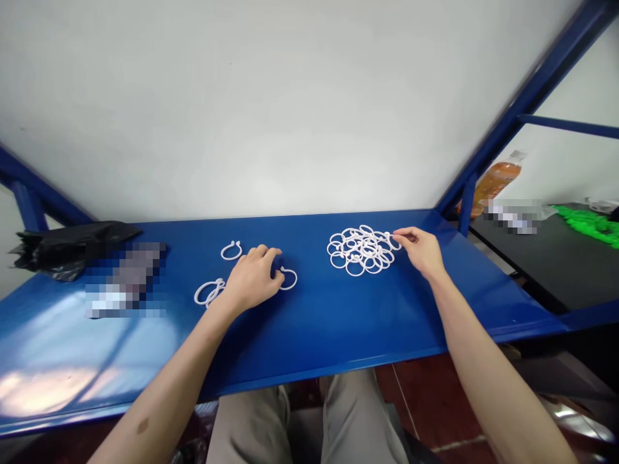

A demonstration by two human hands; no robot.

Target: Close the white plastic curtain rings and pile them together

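A pile of white plastic curtain rings (pixel 360 250) lies at the right middle of the blue table. At the pile's right edge, my right hand (pixel 422 250) pinches one white curtain ring (pixel 396 243) between thumb and fingertips. My left hand (pixel 256 276) hovers low over the table with its fingers bent and apart. Its thumb is by a single curtain ring (pixel 296 278), which the hand partly covers. Behind it lies another ring (pixel 226 256), showing a gap with knobbed ends. Overlapping rings (pixel 197 295) sit to the left, partly hidden by my left wrist.
The blue metal table (pixel 329 335) ends at a front edge above my knees. A black plastic bag (pixel 72 241) and a blurred-out item (pixel 138 267) lie on the left. At the right, beyond a blue frame post, a bottle of orange drink (pixel 498 180) stands on a black surface (pixel 522 258).
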